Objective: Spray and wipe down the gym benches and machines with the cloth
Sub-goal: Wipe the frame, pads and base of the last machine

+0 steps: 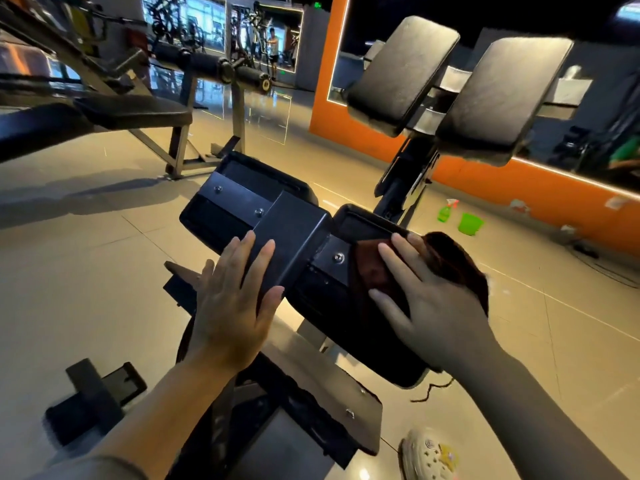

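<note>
On the black machine pad (242, 199), both my hands lie flat.

My right hand (426, 299) presses the dark brown cloth (374, 268) against the pad's right half, fingers straight and slightly spread, cloth bunching out beyond my knuckles. My left hand (235, 299) rests open on the metal bracket (291, 233), fingers spread. Far right on the floor stands a green spray bottle (445, 211).

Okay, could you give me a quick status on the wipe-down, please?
Left hand flat on machine bracket. Right hand pressing cloth on the pad. Spray bottle on floor beyond. Nothing in the way.
</note>
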Demonstrator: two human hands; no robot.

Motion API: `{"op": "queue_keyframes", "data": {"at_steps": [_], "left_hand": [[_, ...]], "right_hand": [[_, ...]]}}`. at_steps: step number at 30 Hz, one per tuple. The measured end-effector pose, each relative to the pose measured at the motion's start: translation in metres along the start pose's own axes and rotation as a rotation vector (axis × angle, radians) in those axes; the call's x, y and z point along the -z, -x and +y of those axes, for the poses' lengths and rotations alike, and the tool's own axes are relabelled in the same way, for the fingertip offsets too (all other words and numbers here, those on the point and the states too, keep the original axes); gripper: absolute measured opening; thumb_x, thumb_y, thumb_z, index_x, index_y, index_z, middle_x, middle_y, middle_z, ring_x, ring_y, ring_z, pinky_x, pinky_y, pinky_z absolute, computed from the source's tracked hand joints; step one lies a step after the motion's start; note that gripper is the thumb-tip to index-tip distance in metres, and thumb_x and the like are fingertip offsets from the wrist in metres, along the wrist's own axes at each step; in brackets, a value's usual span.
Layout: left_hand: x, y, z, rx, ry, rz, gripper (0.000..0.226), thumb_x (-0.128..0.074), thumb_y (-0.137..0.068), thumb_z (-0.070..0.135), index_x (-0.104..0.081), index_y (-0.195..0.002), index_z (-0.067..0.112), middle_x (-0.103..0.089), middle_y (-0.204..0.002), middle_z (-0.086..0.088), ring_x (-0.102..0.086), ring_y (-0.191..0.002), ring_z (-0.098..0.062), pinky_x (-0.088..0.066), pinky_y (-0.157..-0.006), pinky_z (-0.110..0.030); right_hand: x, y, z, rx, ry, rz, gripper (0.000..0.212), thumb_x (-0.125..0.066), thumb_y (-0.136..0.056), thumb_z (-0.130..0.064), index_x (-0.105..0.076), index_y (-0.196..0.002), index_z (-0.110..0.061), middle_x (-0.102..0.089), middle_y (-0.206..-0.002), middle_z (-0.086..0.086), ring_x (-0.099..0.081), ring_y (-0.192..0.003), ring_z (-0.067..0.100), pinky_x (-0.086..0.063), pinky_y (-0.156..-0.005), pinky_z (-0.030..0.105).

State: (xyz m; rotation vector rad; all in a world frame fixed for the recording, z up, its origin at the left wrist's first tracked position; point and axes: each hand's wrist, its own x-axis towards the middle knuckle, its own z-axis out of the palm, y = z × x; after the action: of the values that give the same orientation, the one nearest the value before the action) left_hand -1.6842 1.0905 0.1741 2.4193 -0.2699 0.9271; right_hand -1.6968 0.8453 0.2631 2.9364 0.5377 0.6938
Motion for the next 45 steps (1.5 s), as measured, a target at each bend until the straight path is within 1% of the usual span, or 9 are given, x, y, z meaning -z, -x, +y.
{"op": "queue_keyframes", "data": {"at_steps": [2,6,12,19,24,28,32,38,45], "left_hand": [[-0.005,-0.001,-0.001,-0.032,-0.009,0.042,0.056,-0.037,-0.096,0.045,-0.03,-0.146,0.02,-0.031,-0.154,-0.013,-0.027,-0.143,-0.032,-0.027,-0.109,-0.065],[-0.008,-0.002,-0.004,-0.051,0.018,0.093,0.057,-0.041,-0.094,0.043,-0.033,-0.145,0.019,-0.034,-0.153,-0.014,-0.028,-0.142,-0.031,-0.026,-0.11,-0.059],[-0.011,-0.003,-0.006,-0.064,0.002,0.104,0.056,-0.042,-0.093,0.042,-0.034,-0.144,0.019,-0.038,-0.149,-0.015,-0.033,-0.138,-0.031,-0.034,-0.105,-0.062],[-0.015,-0.003,-0.007,-0.081,-0.026,0.114,0.055,-0.039,-0.095,0.045,-0.033,-0.144,0.02,-0.037,-0.149,-0.013,-0.034,-0.138,-0.032,-0.035,-0.105,-0.06],[-0.014,-0.003,-0.007,-0.06,-0.018,0.112,0.053,-0.038,-0.095,0.044,-0.036,-0.142,0.019,-0.041,-0.146,-0.013,-0.036,-0.137,-0.031,-0.036,-0.104,-0.058],[-0.012,-0.001,-0.007,-0.051,0.005,0.105,0.052,-0.034,-0.097,0.046,-0.037,-0.141,0.019,-0.042,-0.146,-0.013,-0.037,-0.136,-0.032,-0.037,-0.102,-0.059],[-0.011,-0.003,-0.006,-0.065,-0.018,0.085,0.052,-0.029,-0.099,0.047,-0.039,-0.141,0.018,-0.041,-0.146,-0.014,-0.037,-0.136,-0.032,-0.035,-0.103,-0.056],[-0.012,-0.001,-0.006,-0.064,-0.018,0.074,0.052,-0.026,-0.099,0.049,-0.038,-0.141,0.019,-0.039,-0.146,-0.014,-0.037,-0.136,-0.034,-0.037,-0.101,-0.057],[-0.012,-0.003,-0.006,-0.066,-0.029,0.083,0.05,-0.03,-0.099,0.046,-0.039,-0.141,0.02,-0.041,-0.145,-0.013,-0.038,-0.136,-0.033,-0.037,-0.1,-0.054]], "right_hand": [[0.001,-0.023,-0.006,-0.029,-0.056,-0.084,0.066,-0.02,-0.096,-0.06,-0.016,-0.154,-0.029,-0.003,-0.163,-0.01,-0.011,-0.148,0.012,-0.028,-0.114,0.035],[0.004,-0.057,-0.023,-0.025,-0.114,-0.12,0.06,-0.033,-0.101,-0.047,-0.009,-0.154,-0.031,0.011,-0.162,-0.012,-0.035,-0.139,0.018,-0.034,-0.107,0.032],[-0.003,-0.019,-0.017,-0.056,0.075,0.017,0.055,-0.033,-0.093,-0.059,-0.051,-0.133,-0.025,-0.036,-0.152,0.002,-0.045,-0.133,0.022,-0.055,-0.08,0.042],[-0.008,0.02,-0.003,-0.103,-0.022,0.173,0.047,-0.044,-0.094,-0.038,-0.058,-0.132,-0.014,-0.05,-0.143,0.007,-0.037,-0.138,0.02,-0.035,-0.101,0.041],[0.0,-0.047,-0.03,-0.175,-0.201,0.1,0.036,-0.045,-0.101,-0.022,-0.053,-0.137,-0.018,-0.038,-0.153,-0.003,-0.034,-0.141,0.017,-0.032,-0.11,0.033],[0.001,-0.083,-0.042,-0.109,-0.142,-0.001,0.036,-0.04,-0.101,-0.02,-0.049,-0.136,-0.022,-0.029,-0.156,-0.004,-0.048,-0.129,0.022,-0.041,-0.098,0.036],[0.007,-0.044,-0.021,-0.111,-0.025,-0.097,0.041,-0.037,-0.101,-0.042,-0.04,-0.141,-0.04,-0.02,-0.159,-0.015,-0.013,-0.148,0.01,-0.038,-0.105,0.044],[0.008,0.01,-0.001,-0.124,-0.108,0.098,0.033,-0.046,-0.094,-0.025,-0.063,-0.122,-0.021,-0.056,-0.136,-0.002,-0.044,-0.135,0.02,-0.044,-0.094,0.036],[-0.002,-0.062,-0.046,-0.129,-0.226,0.054,0.034,-0.043,-0.1,-0.014,-0.054,-0.132,-0.017,-0.038,-0.149,-0.003,-0.024,-0.144,0.016,-0.038,-0.107,0.036]]}}
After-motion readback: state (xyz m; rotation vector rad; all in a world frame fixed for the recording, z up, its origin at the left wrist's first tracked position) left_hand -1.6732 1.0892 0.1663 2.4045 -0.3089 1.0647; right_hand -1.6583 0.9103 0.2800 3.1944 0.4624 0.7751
